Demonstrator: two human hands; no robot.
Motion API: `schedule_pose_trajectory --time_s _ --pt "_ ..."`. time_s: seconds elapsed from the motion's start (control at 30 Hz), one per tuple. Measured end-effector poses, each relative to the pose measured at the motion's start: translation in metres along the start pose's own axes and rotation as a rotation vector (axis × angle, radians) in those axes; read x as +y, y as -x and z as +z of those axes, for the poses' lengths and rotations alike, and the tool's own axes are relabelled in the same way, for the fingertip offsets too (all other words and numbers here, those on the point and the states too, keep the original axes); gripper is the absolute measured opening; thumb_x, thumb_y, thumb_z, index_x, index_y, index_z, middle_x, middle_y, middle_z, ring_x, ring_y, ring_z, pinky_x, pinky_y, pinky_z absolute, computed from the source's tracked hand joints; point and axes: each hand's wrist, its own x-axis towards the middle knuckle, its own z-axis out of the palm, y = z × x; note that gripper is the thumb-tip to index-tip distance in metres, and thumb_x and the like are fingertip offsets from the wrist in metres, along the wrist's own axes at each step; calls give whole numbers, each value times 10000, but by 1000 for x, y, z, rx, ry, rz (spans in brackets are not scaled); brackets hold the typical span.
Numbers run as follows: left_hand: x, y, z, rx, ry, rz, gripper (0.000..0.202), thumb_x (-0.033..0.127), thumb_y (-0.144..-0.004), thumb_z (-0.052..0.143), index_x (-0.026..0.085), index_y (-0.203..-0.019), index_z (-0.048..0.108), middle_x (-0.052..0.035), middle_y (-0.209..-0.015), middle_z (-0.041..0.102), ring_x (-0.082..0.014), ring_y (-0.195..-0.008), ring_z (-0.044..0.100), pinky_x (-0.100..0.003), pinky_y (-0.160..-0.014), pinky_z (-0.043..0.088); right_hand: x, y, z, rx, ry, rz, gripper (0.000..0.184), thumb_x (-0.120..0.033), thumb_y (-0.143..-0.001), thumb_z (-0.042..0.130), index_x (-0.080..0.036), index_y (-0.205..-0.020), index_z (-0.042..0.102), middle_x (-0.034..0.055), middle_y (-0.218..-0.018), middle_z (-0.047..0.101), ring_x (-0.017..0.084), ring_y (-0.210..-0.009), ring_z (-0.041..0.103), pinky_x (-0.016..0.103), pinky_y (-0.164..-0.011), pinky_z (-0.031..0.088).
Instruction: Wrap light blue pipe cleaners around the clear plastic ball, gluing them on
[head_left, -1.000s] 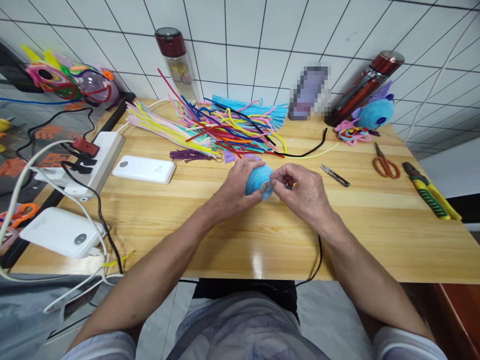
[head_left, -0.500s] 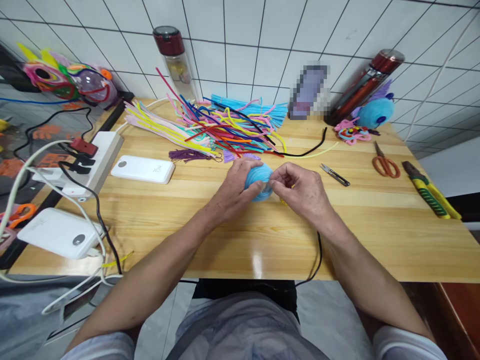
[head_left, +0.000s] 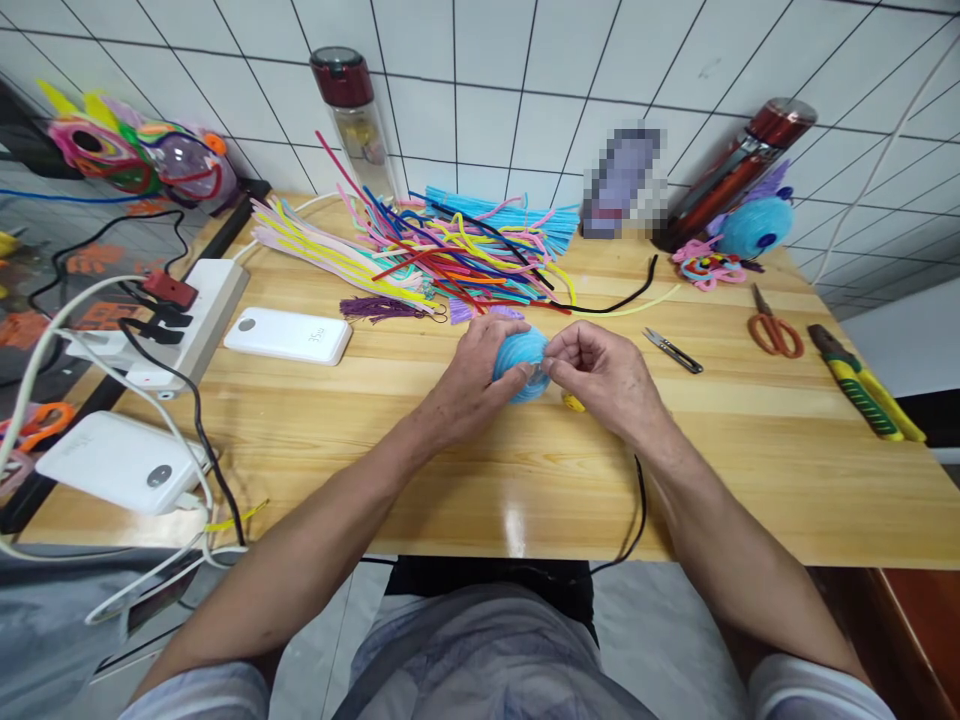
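A light blue fuzzy ball [head_left: 520,350], which looks wound from pipe cleaners, is gripped by my left hand [head_left: 480,372] from its left side, with the thumb across its front. The fingertips of my right hand [head_left: 600,375] are pinched together at the ball's right side; what lies between them is too small to make out. A small yellow piece [head_left: 574,402] shows just under my right hand. Behind the ball lie a light purple fringed bit [head_left: 466,312] and a dark purple tassel [head_left: 384,307].
Behind my hands lies a heap of coloured pipe cleaners [head_left: 465,250]. Snips [head_left: 673,350], scissors [head_left: 775,325] and pliers [head_left: 862,385] lie on the right. Power banks [head_left: 286,336] and a power strip [head_left: 202,310] with cables take the left. A finished-looking blue ball figure [head_left: 757,228] stands by a red flask [head_left: 739,170].
My hands hold nearly the same pose around the ball. More of the yellow piece shows below my right hand. The whole view has shifted slightly.
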Motion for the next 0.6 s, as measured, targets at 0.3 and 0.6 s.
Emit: schedule_pose_trajectory --time_s 0.3,0.6 --pt "1 -2 -6 -56 11 9 503 512 -1025 611 204 -1418 551 -152 -1472 587 -309 -1444 495 -515 -1275 399 -3 0 -1 -54 -65 61 182 -345 -748 761 -220 -833 660 -54 -635 593 101 -538 486 255 -525 382" --pt "3 -1 -11 -98 -15 -32 467 411 -1041 522 219 -1467 526 -143 -1524 538 -310 -1466 464 -551 -1291 375 -3 -1 -4 -94 -111 103 253 -381 -733 842 -216 -828 676 -17 -706 698 134 -619 608 270 -588 462"
